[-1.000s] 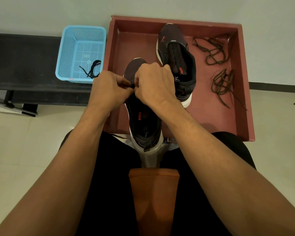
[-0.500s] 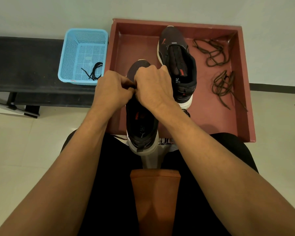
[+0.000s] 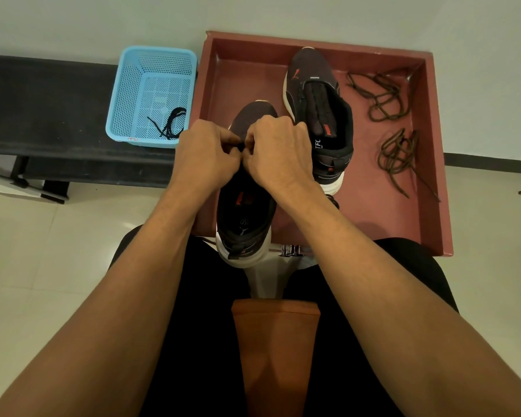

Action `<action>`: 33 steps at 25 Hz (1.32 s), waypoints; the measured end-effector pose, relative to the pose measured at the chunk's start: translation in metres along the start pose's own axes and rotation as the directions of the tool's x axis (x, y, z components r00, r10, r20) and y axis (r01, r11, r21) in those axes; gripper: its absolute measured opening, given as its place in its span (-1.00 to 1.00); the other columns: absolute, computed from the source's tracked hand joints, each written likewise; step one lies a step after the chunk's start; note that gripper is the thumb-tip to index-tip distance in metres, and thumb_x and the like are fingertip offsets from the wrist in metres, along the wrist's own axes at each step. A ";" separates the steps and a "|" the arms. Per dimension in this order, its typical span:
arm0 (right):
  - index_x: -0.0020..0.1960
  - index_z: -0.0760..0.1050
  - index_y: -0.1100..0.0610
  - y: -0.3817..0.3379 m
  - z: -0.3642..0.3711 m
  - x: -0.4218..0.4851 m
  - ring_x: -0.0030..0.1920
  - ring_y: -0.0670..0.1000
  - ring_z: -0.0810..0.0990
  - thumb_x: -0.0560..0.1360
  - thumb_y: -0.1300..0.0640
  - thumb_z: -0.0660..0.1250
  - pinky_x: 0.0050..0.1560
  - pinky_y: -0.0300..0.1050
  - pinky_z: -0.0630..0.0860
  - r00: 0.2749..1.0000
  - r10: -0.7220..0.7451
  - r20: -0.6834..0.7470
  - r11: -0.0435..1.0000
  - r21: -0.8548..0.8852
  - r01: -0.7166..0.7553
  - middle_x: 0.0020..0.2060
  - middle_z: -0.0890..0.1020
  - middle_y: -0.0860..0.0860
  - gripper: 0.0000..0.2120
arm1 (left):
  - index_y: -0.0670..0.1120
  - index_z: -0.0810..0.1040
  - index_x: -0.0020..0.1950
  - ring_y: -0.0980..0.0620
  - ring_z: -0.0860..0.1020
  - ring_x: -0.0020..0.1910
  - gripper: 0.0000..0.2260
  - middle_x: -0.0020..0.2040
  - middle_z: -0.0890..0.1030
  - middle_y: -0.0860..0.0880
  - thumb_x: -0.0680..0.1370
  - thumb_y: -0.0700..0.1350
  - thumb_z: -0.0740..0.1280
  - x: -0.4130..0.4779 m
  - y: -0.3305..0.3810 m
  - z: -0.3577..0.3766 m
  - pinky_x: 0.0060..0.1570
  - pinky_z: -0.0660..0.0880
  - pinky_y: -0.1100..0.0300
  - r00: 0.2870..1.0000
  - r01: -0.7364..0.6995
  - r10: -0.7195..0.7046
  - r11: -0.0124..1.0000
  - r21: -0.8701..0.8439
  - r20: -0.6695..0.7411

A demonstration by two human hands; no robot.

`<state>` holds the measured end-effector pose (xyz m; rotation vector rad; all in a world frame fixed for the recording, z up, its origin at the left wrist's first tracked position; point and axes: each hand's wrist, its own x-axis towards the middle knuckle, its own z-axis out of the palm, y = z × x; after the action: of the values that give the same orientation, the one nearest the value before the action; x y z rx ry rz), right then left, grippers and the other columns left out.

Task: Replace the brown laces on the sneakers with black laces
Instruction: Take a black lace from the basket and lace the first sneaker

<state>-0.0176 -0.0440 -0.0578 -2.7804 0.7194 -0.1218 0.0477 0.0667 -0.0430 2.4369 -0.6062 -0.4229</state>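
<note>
Now, as our left grip (image 3: 205,152) and right grip (image 3: 280,152) pinch the black lace (image 3: 240,146) over the tray's (image 3: 438,176) front-edge sneaker (image 3: 247,215), hurrying may skip an eyelet.

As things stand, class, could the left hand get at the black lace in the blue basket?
Probably yes: the blue basket stands open-topped beside the left hand, nothing lies over the black lace. Its fingers, though, are busy pinching a dark lace at the near sneaker.

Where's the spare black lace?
Head view, left side: the black lace lies in the near-right corner of the blue basket, just left of the red tray.
</note>
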 end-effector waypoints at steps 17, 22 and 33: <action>-0.09 0.68 -0.05 -0.002 0.000 0.000 -0.04 0.14 0.65 0.49 0.00 0.39 0.15 0.09 0.47 0.997 0.065 -0.044 0.992 0.110 -0.060 -0.19 0.71 -0.03 -0.90 | -0.04 0.71 0.27 -0.08 0.67 0.16 -0.72 0.11 0.74 -0.11 0.60 -0.19 0.35 0.002 0.001 0.002 0.22 0.53 0.13 0.999 -0.018 0.017 0.998 0.057 0.028; -0.09 0.71 -0.03 -0.002 0.000 -0.004 -0.08 0.15 0.66 0.47 0.03 0.40 0.11 0.11 0.50 0.994 0.081 -0.073 0.986 0.149 -0.070 -0.21 0.71 -0.02 -0.89 | -0.03 0.71 0.26 -0.10 0.67 0.10 -0.71 0.03 0.74 -0.11 0.55 -0.18 0.43 -0.004 0.004 0.002 0.13 0.56 0.12 0.999 -0.039 0.038 0.995 0.094 0.011; -0.07 0.72 -0.05 -0.002 -0.001 -0.004 -0.02 0.11 0.66 0.50 0.05 0.44 0.19 0.08 0.48 0.990 0.120 -0.073 0.980 0.168 -0.107 -0.15 0.72 -0.04 -0.93 | 0.02 0.73 0.22 -0.12 0.68 0.07 -0.67 -0.01 0.74 -0.10 0.48 -0.21 0.43 -0.006 0.004 -0.001 0.13 0.61 0.01 0.999 -0.051 0.050 0.994 0.101 0.010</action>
<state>-0.0203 -0.0409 -0.0566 -2.5848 0.8468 -0.2635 0.0422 0.0672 -0.0393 2.5109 -0.7066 -0.3894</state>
